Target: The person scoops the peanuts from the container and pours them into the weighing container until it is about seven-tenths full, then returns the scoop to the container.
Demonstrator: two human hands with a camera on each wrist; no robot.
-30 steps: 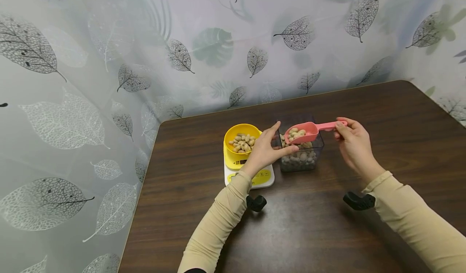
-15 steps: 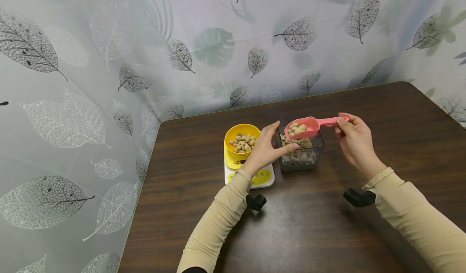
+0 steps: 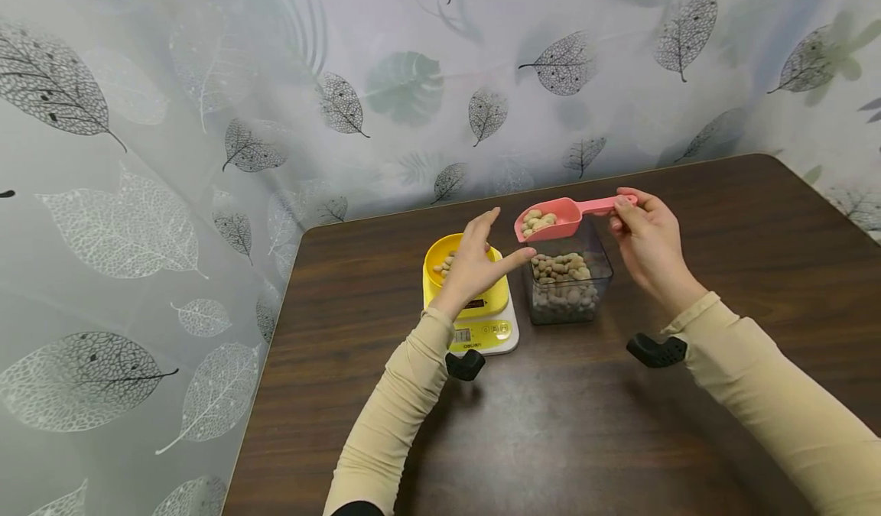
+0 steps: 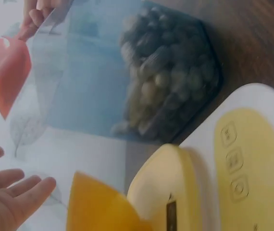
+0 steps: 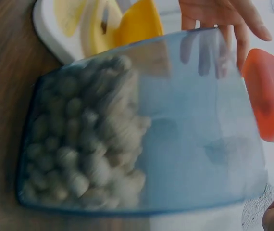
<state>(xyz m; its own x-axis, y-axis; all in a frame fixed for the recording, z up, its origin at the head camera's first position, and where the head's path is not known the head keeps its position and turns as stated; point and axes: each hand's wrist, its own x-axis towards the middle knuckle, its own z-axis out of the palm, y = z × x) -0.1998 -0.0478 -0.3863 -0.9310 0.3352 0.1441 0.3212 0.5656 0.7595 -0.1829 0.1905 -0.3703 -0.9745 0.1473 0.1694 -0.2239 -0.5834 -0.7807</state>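
Observation:
My right hand point(image 3: 648, 242) pinches the handle end of a pink scoop point(image 3: 567, 218), which carries several unshelled peanuts point(image 3: 539, 222). The scoop is over the back rim of a clear, grey-tinted plastic box point(image 3: 570, 308) partly filled with peanuts point(image 5: 86, 139). My left hand point(image 3: 472, 265) holds nothing; its fingers and thumb are spread above a yellow bowl point(image 3: 433, 253), hiding much of it. Some peanuts show inside that bowl, which sits on a yellow and white kitchen scale point(image 3: 508, 337) just left of the box. In the left wrist view the scoop's pink underside point(image 4: 9, 72) shows beyond the box.
Everything stands on a dark wood-grain table point(image 3: 344, 309). Leaf-patterned curtain or sheeting point(image 3: 413, 80) rises behind the table and along its left side. A black wrist camera point(image 3: 465, 365) sticks out below the left wrist, another point(image 3: 657, 350) below the right.
The loaded scoop has risen out of the box and shifted left with my right hand. My left hand has let go of the box rim and moved left over the bowl.

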